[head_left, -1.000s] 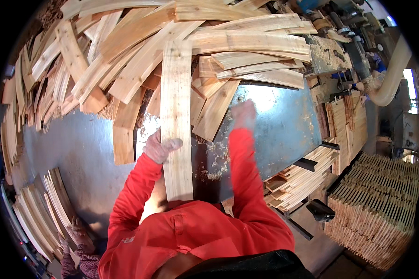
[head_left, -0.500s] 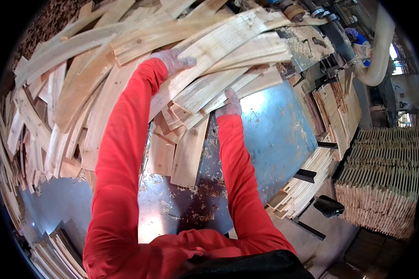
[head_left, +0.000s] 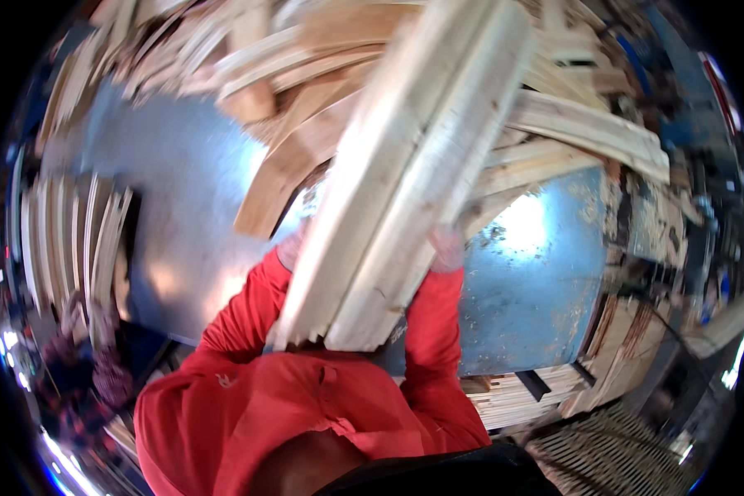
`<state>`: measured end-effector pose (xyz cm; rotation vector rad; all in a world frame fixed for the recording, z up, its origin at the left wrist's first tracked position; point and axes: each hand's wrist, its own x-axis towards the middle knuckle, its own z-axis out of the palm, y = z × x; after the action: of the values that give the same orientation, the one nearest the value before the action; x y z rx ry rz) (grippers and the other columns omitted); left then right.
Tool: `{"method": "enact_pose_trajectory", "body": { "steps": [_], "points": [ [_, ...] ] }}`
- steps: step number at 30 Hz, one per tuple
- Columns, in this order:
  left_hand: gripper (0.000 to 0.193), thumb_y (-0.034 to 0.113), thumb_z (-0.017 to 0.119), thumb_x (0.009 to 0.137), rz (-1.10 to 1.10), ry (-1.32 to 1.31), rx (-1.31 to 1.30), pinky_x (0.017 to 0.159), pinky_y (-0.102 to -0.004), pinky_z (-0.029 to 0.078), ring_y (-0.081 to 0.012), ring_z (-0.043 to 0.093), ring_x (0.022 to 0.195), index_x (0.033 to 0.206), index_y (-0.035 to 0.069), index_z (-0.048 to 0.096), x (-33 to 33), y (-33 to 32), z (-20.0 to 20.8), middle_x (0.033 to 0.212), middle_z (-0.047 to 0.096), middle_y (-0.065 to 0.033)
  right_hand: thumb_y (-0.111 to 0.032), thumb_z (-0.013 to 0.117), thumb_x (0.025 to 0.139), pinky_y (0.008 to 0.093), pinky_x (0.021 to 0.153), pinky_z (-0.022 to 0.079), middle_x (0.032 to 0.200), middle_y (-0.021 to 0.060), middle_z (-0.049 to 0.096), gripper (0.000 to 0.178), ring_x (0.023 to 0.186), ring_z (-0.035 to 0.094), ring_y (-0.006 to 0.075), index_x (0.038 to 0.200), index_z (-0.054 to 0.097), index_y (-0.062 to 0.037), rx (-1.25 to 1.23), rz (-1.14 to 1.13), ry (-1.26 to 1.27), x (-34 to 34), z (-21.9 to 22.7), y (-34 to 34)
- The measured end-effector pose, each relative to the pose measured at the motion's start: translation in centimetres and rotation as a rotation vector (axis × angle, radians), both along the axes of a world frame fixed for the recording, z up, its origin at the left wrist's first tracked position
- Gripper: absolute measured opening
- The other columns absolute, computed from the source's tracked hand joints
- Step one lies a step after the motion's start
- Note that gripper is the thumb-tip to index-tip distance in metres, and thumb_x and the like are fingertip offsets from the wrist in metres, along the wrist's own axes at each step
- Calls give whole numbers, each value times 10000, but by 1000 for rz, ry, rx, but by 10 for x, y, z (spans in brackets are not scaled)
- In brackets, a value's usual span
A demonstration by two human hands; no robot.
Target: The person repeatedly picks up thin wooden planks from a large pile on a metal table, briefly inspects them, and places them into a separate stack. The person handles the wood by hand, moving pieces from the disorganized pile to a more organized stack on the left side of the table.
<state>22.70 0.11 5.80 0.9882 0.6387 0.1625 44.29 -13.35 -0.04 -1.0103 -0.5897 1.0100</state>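
A bundle of long pale wooden boards (head_left: 393,178) is lifted close to my chest, its near ends almost against the red jacket. My left hand (head_left: 291,248) grips the bundle's left side, and most of its fingers are hidden behind the wood. On the opposite side my right hand (head_left: 446,248) is closed around the edge, somewhat blurred. Just left of the bundle, a loose brown board (head_left: 285,178) slants down over the metal table (head_left: 182,215). More loose boards (head_left: 591,128) lie piled beyond and to the right.
At the left stands a row of upright boards (head_left: 66,240), with a person's patterned sleeve (head_left: 112,376) beside it. Thin strips (head_left: 508,401) are stacked below the table's right edge. A slatted wood stack (head_left: 612,455) stands at the lower right, and machinery lines the far right.
Both hands have come back toward my body with the boards lifted between them. The view has swung left, bringing the upright boards and another person into sight.
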Motion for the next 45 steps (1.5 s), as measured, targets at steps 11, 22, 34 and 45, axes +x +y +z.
{"method": "enact_pose_trajectory", "body": {
  "steps": [11,22,34,45],
  "points": [
    [344,309,685,878,692,500,239,748,-299,522,-143,638,857,1084,34,658,-292,98,14,923,689,-63,-259,699,851,263,695,551,1008,106,652,434,826,644,181,1182,541,-26,-133,49,-81,-115,45,88],
    [672,542,573,866,357,610,431,947,-362,433,-318,599,1063,1301,32,535,-320,71,-37,1183,623,-181,-530,441,910,469,871,483,1049,289,631,622,987,613,420,1153,575,27,-777,267,-1364,-375,86,153],
    [735,528,686,776,404,526,242,883,-358,479,-235,616,1002,1248,-19,549,-357,68,-64,1111,649,-174,-434,503,917,393,891,500,1086,221,640,484,1016,617,365,1198,597,-52,-339,320,-1143,-401,73,156],
    [511,238,730,819,675,329,82,823,-342,527,-207,641,939,1236,3,554,-362,57,-85,1015,659,-110,-607,823,545,562,1106,263,1487,267,242,1266,1373,262,433,1520,123,-205,-1044,248,-1771,-126,135,152]
  ]
}}
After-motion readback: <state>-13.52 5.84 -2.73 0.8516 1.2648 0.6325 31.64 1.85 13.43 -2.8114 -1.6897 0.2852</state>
